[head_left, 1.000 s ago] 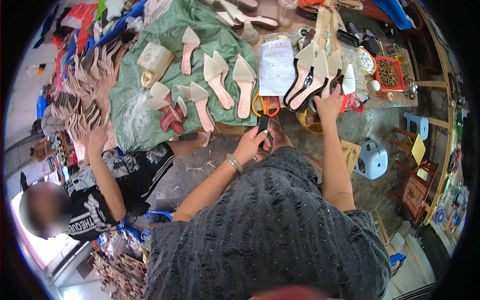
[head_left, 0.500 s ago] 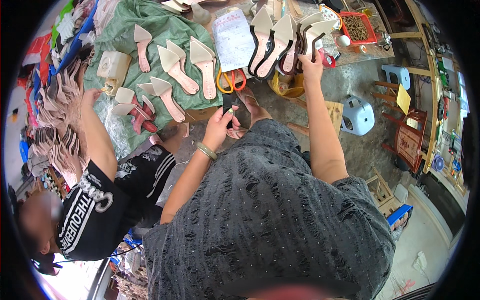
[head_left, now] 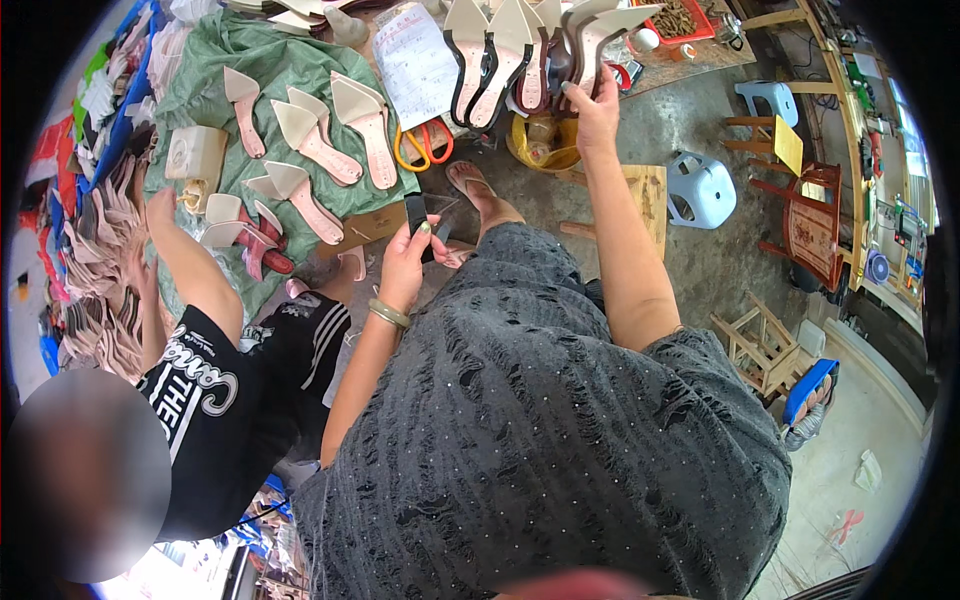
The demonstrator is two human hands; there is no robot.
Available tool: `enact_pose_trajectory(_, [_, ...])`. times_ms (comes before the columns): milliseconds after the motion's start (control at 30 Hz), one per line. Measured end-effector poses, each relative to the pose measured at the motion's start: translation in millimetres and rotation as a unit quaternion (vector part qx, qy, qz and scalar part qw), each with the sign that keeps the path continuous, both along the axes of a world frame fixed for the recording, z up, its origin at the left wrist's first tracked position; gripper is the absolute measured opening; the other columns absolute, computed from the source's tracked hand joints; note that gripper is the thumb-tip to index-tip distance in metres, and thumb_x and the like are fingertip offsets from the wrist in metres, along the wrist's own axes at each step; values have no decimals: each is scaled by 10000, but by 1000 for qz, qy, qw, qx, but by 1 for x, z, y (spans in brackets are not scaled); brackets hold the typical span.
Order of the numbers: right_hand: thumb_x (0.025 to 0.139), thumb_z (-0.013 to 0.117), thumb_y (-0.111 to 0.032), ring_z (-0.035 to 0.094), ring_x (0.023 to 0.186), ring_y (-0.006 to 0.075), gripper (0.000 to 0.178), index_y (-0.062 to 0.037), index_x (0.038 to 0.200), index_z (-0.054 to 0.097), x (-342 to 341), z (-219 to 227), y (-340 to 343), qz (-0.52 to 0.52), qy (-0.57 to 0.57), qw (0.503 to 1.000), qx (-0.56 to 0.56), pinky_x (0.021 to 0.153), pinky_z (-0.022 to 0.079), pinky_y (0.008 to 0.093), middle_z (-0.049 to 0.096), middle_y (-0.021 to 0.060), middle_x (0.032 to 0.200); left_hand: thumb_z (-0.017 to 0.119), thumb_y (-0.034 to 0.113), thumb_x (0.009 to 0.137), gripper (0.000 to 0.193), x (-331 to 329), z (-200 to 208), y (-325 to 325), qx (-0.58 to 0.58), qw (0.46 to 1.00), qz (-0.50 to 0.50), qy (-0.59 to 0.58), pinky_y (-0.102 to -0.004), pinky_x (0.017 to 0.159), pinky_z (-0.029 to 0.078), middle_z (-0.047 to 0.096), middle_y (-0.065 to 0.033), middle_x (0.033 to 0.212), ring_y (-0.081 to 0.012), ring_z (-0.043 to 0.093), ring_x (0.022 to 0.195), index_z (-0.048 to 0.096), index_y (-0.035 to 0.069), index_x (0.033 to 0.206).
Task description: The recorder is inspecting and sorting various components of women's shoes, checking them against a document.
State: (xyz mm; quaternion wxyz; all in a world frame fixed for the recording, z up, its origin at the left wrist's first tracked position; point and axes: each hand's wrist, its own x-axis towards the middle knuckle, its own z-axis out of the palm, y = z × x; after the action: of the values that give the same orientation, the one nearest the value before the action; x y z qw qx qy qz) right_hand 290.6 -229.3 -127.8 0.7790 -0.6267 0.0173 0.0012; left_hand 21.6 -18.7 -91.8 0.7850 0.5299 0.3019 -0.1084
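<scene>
Shoe soles (head_left: 590, 45) stand at the table (head_left: 695, 65) edge, the right hand (head_left: 597, 112) clamping its fingers on them; the left hand's (head_left: 408, 258) fingers wrap a black object (head_left: 416, 210). Below, a yellow container (head_left: 562, 160) holds something translucent; beyond, a red tray (head_left: 712, 31) holds brown pieces (head_left: 678, 18).

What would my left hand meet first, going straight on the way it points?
Probably the orange loop handle near the paper sheet, beyond the black object in your left hand; depth is unclear, so it might pass beneath.
</scene>
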Motion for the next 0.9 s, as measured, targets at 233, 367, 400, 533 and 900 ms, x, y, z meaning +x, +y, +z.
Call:
enact_pose_trajectory(233, [715, 687, -8, 542, 894, 121, 677, 22, 1305, 358, 2, -3, -18, 14, 25, 999, -34, 727, 451, 234, 555, 55, 1066, 426, 211, 960, 286, -8, 4, -6, 2, 1000, 5, 6, -240, 623, 428, 543, -32, 685, -111, 511, 621, 535, 12, 1135])
enact_pose_trajectory(367, [788, 571, 71, 556, 985, 145, 568, 23, 1318, 373, 2, -6, -16, 2, 18, 997, 79, 832, 455, 254, 563, 77, 1126, 416, 216, 963, 289, -8, 10, -13, 15, 1000, 2, 8, -239, 613, 420, 524, -27, 665, -111, 506, 618, 535, 9, 1126])
enact_pose_trajectory(400, [788, 571, 71, 556, 985, 145, 568, 23, 1318, 373, 1, -5, -17, 1, 18, 997, 79, 832, 455, 254, 563, 77, 1126, 414, 217, 964, 288, -8, 9, -14, 15, 1000, 2, 5, -238, 610, 416, 521, -27, 661, -111, 502, 615, 535, 10, 1124])
enact_pose_trajectory(533, [810, 461, 139, 553, 1051, 160, 504, 16, 1298, 429, -4, 1, -19, 14, 49, 987, 153, 895, 450, 292, 541, 99, 1211, 413, 218, 964, 286, -7, 11, -18, 11, 1000, 7, 15, -235, 612, 412, 520, -28, 656, -111, 495, 608, 538, 13, 1118])
enact_pose_trajectory(900, [731, 406, 214, 488, 1173, 201, 655, -18, 1343, 391, -1, 0, -34, 33, 76, 971, 223, 978, 407, 319, 465, 111, 1320, 422, 227, 967, 291, 1, 14, -22, 16, 1000, -16, 15, -243, 629, 429, 523, -24, 682, -111, 500, 634, 545, 19, 1129])
